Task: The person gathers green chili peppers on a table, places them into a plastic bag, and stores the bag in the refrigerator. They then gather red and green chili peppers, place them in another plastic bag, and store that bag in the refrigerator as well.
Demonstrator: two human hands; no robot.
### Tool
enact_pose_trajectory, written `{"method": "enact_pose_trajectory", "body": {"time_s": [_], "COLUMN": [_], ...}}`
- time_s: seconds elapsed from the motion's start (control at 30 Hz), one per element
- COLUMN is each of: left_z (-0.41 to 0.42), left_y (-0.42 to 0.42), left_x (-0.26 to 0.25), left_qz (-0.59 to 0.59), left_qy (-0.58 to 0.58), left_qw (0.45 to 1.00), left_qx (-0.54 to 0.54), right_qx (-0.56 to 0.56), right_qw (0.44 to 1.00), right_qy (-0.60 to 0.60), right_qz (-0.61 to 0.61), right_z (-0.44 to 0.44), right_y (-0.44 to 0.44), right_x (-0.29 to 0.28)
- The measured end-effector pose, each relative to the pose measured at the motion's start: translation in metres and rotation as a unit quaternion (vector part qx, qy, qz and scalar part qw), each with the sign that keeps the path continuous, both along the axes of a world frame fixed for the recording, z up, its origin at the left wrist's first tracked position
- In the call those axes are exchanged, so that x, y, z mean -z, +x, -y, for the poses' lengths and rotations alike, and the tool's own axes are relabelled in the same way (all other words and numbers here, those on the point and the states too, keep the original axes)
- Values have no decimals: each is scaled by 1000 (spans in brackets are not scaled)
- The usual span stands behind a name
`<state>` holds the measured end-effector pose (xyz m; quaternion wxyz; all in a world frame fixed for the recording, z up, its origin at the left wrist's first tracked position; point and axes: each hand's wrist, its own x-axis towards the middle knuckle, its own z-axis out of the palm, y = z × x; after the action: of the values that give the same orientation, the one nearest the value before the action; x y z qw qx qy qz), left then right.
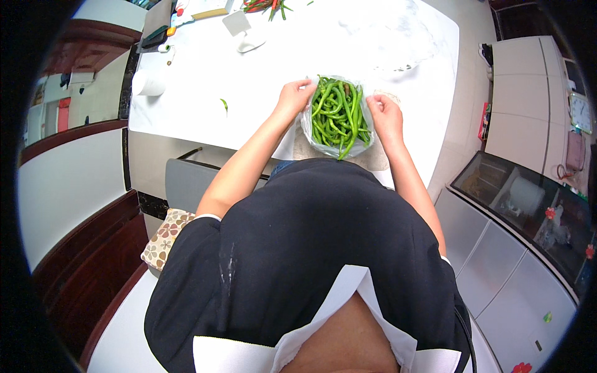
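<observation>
Long green chili peppers (338,112) fill a clear plastic bag (305,126) that stands with its mouth spread at the near edge of the table. My left hand (295,96) pinches the bag's rim on the left side between thumb and fingers. On the opposite side my right hand (386,114) has its fingertips at the rim, bent around the thin plastic. One long pepper hangs over the near rim toward my body. Beneath the bag lies a beige cloth or mat (375,161), mostly covered by it.
A single green pepper (225,104) lies on the white marble-patterned table (196,84), right of a white paper roll (148,84). Red and green peppers (268,5) sit at the far edge. Crumpled clear plastic (387,37) spreads at the far right. A grey chair (191,182) stands at left.
</observation>
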<state>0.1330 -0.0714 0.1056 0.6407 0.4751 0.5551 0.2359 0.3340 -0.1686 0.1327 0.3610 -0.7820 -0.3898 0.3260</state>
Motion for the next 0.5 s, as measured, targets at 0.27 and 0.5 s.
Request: {"method": "enact_pose_trajectory", "body": {"time_s": [0.27,0.5], "left_z": [30,43], "left_y": [-15,-39], "left_x": [-50,-22], "left_qz": [122,-165], "left_qy": [89,159], "left_qw": [987,965], "left_qx": [-52,126], "right_qx": [92,94], "right_qw": [959,982], "right_qy": [168,54], "right_qz": [-209,-153], "right_z": [32,55], "right_y": [-6,12], "right_x": [-33,-13]}}
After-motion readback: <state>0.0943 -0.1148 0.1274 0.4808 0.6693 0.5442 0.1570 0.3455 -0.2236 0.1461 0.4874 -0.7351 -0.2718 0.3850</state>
